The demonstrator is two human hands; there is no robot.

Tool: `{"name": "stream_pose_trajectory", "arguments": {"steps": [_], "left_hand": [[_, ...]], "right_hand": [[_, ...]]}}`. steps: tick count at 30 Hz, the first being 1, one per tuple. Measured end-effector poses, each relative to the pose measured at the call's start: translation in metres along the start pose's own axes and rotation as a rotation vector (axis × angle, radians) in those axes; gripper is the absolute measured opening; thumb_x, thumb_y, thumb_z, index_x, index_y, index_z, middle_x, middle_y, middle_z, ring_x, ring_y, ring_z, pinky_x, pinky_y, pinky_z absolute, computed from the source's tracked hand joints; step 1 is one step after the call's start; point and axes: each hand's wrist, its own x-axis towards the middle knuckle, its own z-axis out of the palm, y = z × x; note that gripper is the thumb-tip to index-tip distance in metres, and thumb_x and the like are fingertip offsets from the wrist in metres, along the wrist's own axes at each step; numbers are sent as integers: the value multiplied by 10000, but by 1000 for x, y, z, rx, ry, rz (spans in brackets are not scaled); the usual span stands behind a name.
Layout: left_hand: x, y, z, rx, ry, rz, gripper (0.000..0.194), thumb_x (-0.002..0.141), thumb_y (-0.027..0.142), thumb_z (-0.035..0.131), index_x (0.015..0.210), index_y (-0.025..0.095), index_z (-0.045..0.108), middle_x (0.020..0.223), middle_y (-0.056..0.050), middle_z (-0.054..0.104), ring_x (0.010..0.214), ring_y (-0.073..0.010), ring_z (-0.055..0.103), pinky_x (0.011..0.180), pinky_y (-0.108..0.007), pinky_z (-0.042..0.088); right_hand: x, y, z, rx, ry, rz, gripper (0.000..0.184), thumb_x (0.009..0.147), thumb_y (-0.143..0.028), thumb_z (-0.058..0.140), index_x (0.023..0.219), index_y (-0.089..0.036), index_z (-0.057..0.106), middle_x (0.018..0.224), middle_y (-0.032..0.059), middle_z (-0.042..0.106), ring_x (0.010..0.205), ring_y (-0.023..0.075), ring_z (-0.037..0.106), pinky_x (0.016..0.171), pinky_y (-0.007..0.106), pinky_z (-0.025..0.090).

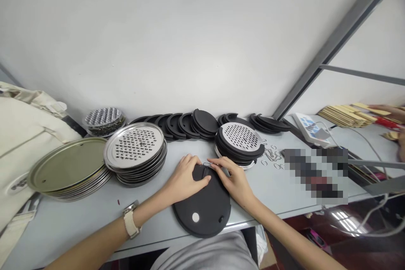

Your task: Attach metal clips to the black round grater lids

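A round black disc (207, 211) with a white dot and a small black knob lies at the table's front edge, before my body. At its far edge my left hand (188, 179) grips it, with the thumb on the face and the fingers over the rim. My right hand (232, 179) is closed at the same edge, its thumb and index finger pinching a small wire ring (206, 163) there. Whether the ring passes through the disc is hidden by the fingers. Just beyond my right hand stands a stack of black holders and silver grater plates (242, 137).
Left stand stacks of silver grater plates (136, 145), green round trays (72, 162) and smaller graters (104, 118). Black discs (171, 125) line the wall. Loose rings (272, 156) lie right. Beyond the metal post (316, 67), another person's hand (390, 112) is near wooden pieces (346, 116).
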Motion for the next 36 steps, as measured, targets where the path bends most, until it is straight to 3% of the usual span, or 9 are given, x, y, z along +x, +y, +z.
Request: {"name": "stream_pose_trajectory", "arguments": {"steps": [8, 14, 23, 29, 36], "left_hand": [[-2, 1, -2, -16, -3, 0, 239, 784, 393, 639, 901, 218, 526, 949, -35, 523, 969, -234, 506, 877, -390, 433], [-2, 1, -2, -23, 13, 7, 211, 786, 375, 632, 894, 217, 543, 945, -35, 531, 957, -230, 508, 867, -386, 440], [-2, 1, -3, -28, 6, 6, 213, 791, 384, 632, 895, 219, 544, 940, -32, 533, 957, -226, 515, 865, -372, 436], [-2, -1, -1, -20, 18, 15, 217, 789, 386, 635, 902, 221, 548, 934, -29, 532, 945, -226, 513, 864, -380, 439], [-3, -1, -1, -11, 15, 18, 234, 791, 396, 641, 910, 223, 536, 947, -30, 530, 964, -228, 513, 873, -381, 437]], "right_hand": [[1, -3, 0, 27, -4, 42, 175, 920, -254, 530, 964, -219, 696, 937, 48, 700, 861, 194, 646, 800, 322, 501], [0, -5, -2, -24, -51, -33, 187, 903, -209, 544, 1015, -227, 692, 832, 45, 638, 818, 197, 598, 785, 345, 484], [-1, -7, -3, -41, -54, -34, 138, 907, -199, 542, 921, -221, 678, 900, 55, 645, 882, 210, 580, 819, 360, 458], [-4, -3, -1, -122, -38, -84, 222, 922, -227, 524, 1090, -231, 669, 810, 45, 617, 787, 203, 562, 761, 365, 453], [-4, -2, -1, -78, -42, -88, 210, 930, -219, 519, 1064, -232, 681, 849, 52, 638, 802, 199, 565, 775, 366, 449]]}}
